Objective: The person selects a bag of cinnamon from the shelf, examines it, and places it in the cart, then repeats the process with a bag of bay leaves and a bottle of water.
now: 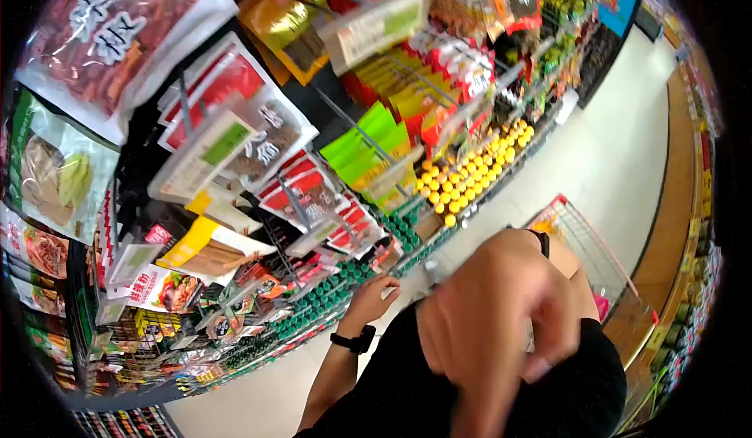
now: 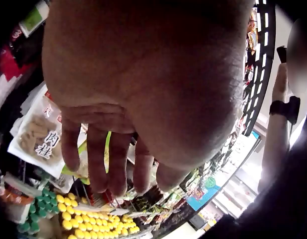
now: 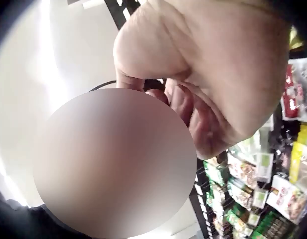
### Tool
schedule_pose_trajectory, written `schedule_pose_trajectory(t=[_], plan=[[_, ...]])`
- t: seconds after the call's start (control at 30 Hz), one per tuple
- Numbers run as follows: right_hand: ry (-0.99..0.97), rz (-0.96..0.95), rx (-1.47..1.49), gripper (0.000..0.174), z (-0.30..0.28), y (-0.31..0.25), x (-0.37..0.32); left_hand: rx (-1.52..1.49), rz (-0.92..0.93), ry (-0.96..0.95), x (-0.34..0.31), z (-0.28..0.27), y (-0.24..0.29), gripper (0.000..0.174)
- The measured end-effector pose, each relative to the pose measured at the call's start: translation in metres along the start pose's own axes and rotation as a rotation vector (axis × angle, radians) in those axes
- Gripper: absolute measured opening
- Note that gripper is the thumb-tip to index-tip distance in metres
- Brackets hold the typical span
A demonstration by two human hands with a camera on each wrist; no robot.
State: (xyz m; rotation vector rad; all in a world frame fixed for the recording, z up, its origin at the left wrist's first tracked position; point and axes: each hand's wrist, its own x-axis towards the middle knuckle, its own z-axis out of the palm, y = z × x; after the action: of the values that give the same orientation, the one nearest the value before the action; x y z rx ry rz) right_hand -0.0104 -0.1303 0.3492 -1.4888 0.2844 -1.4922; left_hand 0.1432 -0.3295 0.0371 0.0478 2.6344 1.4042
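Observation:
My left hand [image 1: 374, 300] hangs beside the lower shelf, a black band [image 1: 354, 339] round its wrist. Seen from the left wrist, its fingers [image 2: 97, 159] are loose and slightly spread, with nothing held. Green-capped bottles [image 1: 317, 301] stand nearest to it in the head view. Close before the head camera, my right hand [image 1: 493, 305] is raised and blurred. Its fingers [image 3: 181, 102] curl toward the palm in the right wrist view, beside a blurred oval area. A dark object [image 3: 154, 84] shows behind the fingertips; I cannot tell whether they touch it.
Hanging food packets [image 1: 262, 124] fill the rack on the left, with price tags [image 1: 207, 152] on the hooks. Yellow-capped bottles [image 1: 474, 173] line the lower shelf. A shopping cart [image 1: 591, 238] stands on the pale floor [image 1: 619, 140], to the right. Another shelf [image 1: 666, 203] curves along the far right.

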Motion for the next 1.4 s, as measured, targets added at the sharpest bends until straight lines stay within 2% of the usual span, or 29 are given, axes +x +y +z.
schedule_pose_trajectory(t=[0.07, 0.13, 0.17, 0.23, 0.33, 0.43, 0.5, 0.53, 0.63, 0.67, 0.77, 0.8, 0.9, 0.93, 1.03, 1.07, 1.17, 1.2, 1.27, 1.3, 1.4], plan=[[0.274, 0.032, 0.043, 0.018, -0.028, 0.001, -0.005, 0.012, -0.013, 0.055, 0.011, -0.005, 0.004, 0.018], [0.646, -0.008, 0.176, 0.017, -0.073, 0.011, -0.01, 0.031, 0.019, 0.079, 0.021, -0.005, -0.008, 0.018], [0.666, -0.017, 0.312, 0.019, -0.105, 0.011, -0.012, -0.026, -0.077, 0.026, 0.025, -0.01, 0.002, 0.018], [1.24, 0.056, 0.176, 0.014, -0.127, 0.004, 0.019, 0.09, -0.001, 0.093, 0.029, -0.005, -0.005, 0.023], [1.381, -0.105, 0.173, 0.008, -0.179, 0.009, 0.036, 0.064, 0.047, 0.113, 0.035, -0.005, -0.006, 0.024], [1.273, -0.141, 0.238, 0.01, -0.234, 0.022, 0.032, 0.041, 0.0, 0.126, 0.037, -0.008, 0.0, 0.026], [1.158, -0.102, 0.169, 0.014, -0.275, 0.037, 0.022, 0.029, -0.045, 0.124, 0.038, -0.01, 0.005, 0.02], [1.03, -0.09, 0.057, 0.015, -0.282, 0.038, 0.012, 0.029, -0.046, 0.128, 0.038, -0.008, 0.003, 0.02], [1.071, -0.09, -0.001, 0.024, -0.321, 0.043, 0.006, 0.053, -0.039, 0.139, 0.038, -0.002, -0.006, 0.02], [1.062, -0.092, -0.142, 0.027, -0.362, 0.06, 0.001, 0.078, -0.032, 0.144, 0.037, -0.002, -0.007, 0.021], [1.042, -0.044, -0.229, 0.035, -0.384, 0.08, -0.004, 0.073, -0.04, 0.133, 0.03, -0.003, -0.01, 0.021], [1.118, -0.001, -0.107, 0.036, -0.336, 0.061, 0.016, 0.053, -0.046, 0.131, 0.029, -0.004, -0.011, 0.021], [1.116, 0.052, -0.469, 0.044, -0.337, 0.068, 0.01, 0.032, -0.098, 0.082, 0.024, -0.003, -0.02, 0.02], [1.018, 0.07, -0.88, 0.045, -0.343, 0.071, 0.003, 0.045, -0.095, 0.077, 0.022, 0.001, -0.026, 0.021], [0.855, 0.029, -1.203, 0.053, -0.356, 0.075, -0.011, 0.088, -0.085, 0.009, 0.016, -0.002, -0.019, 0.022], [0.845, -0.029, -1.038, 0.053, -0.393, 0.094, -0.019, 0.081, -0.068, 0.007, 0.015, -0.004, -0.02, 0.023], [0.828, -0.168, 0.052, 0.05, -0.398, 0.091, -0.023, 0.078, -0.05, 0.054, 0.009, -0.005, -0.022, 0.024], [0.852, -0.193, -0.133, 0.047, -0.393, 0.099, -0.025, 0.093, -0.03, 0.076, 0.007, -0.007, -0.021, 0.025], [1.064, -0.163, 0.121, 0.033, -0.353, 0.077, -0.007, 0.109, 0.003, 0.118, -0.001, -0.004, -0.015, 0.026], [1.174, -0.168, 0.252, 0.027, -0.331, 0.065, 0.003, 0.093, -0.023, 0.081, -0.004, -0.001, -0.016, 0.027], [1.187, -0.251, 0.19, 0.013, -0.305, 0.061, 0.01, 0.053, -0.057, -0.013, -0.014, 0.01, -0.024, 0.028]])
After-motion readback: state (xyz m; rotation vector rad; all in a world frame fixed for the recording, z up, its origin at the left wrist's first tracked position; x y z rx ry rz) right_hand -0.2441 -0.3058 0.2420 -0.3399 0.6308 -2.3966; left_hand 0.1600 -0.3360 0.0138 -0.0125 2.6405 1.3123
